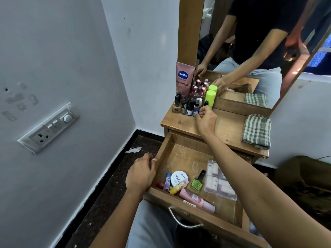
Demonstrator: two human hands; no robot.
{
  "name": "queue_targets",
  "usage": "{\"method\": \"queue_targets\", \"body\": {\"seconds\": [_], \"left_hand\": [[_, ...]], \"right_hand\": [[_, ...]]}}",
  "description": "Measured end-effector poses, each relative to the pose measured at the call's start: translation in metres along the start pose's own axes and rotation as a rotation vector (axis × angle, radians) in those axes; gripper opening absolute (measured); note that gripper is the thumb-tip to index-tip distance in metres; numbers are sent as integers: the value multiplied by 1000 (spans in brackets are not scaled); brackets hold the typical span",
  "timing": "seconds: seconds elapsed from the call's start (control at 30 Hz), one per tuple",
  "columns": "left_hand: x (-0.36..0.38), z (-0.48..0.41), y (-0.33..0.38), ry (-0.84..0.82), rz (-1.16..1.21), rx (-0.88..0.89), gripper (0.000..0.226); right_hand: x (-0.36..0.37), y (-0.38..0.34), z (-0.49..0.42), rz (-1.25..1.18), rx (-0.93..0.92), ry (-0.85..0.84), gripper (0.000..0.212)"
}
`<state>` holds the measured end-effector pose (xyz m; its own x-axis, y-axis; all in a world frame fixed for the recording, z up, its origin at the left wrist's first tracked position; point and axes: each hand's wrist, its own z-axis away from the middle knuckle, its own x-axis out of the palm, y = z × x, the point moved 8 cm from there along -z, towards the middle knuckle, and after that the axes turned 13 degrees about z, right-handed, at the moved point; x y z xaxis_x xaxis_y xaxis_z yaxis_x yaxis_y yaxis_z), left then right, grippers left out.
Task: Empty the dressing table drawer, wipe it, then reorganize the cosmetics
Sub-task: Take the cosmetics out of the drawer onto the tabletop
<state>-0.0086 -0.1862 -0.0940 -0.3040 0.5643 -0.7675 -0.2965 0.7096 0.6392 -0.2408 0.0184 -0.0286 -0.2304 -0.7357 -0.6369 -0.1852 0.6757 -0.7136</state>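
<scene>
The right grip [206, 120] is partly hiding a small blue bottle [195, 112]; the wooden drawer [158, 196] front is covering a red tube [160, 184].

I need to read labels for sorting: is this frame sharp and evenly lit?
Head view: even soft light, no glare in the drawer; Vaseline tube and white jar lettering reads clearly; small bottle in right hand unreadable; wide-angle slants the mirror frame.

Drawer [182, 156]: one. Inside it: one white tub [179, 178], one green polish bottle [197, 183], one pink tube [197, 201], one clear pouch [219, 181], three small sticks [167, 181]. On top: one Vaseline tube [184, 77], one checked cloth [256, 130]; bottles [184, 104] stand too crowded for a firm count.
</scene>
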Motion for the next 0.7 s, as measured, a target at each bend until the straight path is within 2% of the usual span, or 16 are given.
{"method": "queue_targets", "body": {"seconds": [0.43,0.5,0.57,0.63,0.7], "left_hand": [[-2,2,1,12,-16,-6,27],[-2,1,2,13,-18,0,27],[-2,2,3,12,-14,-3,28],[-3,2,3,11,-7,-7,28],[-3,3,4,9,-5,-7,27]], "right_hand": [[-6,2,8,-11,17,55,16],[-16,-5,21,-30,-53,123,16],[-21,-20,46,-17,-245,158,11],[-9,-31,78,14,-467,20,7],[17,-33,113,114,-641,-314,6]]}}
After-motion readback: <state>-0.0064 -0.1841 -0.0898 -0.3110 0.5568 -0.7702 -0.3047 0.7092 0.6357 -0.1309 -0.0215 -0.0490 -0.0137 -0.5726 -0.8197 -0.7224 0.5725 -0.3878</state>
